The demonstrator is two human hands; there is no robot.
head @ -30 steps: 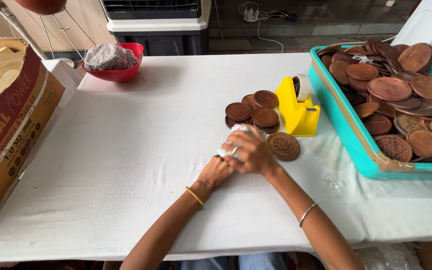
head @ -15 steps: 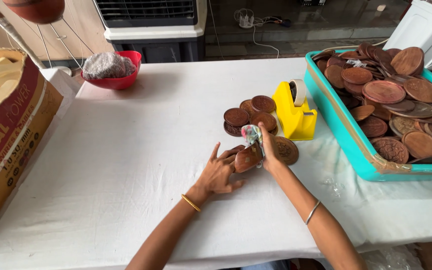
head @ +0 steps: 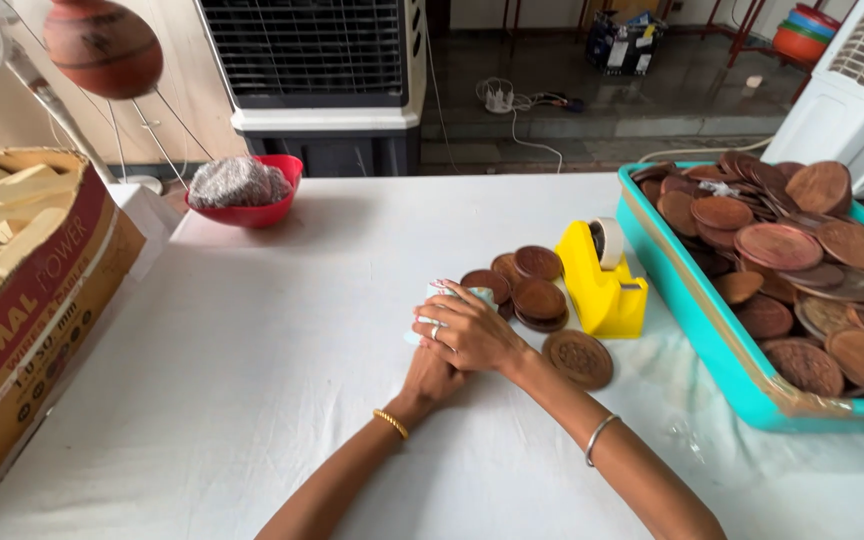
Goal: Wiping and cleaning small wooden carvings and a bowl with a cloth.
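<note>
Starting at the left: the left hand (head: pixel 430 372) sits mostly tucked under the right hand (head: pixel 472 335), both folded around a small pale wrapped thing (head: pixel 452 296) that pokes out past the fingertips, away from the body (can't tell what's inside). Fingers are curled shut on it. Just right lies a brown disc pile (head: pixel 527 285), then a yellow tape dispenser (head: pixel 602 290), right hand nearer.

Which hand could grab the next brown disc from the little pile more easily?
Probably the right hand: it lies on top, beside the pile of brown discs. The left hand sits underneath.
</note>
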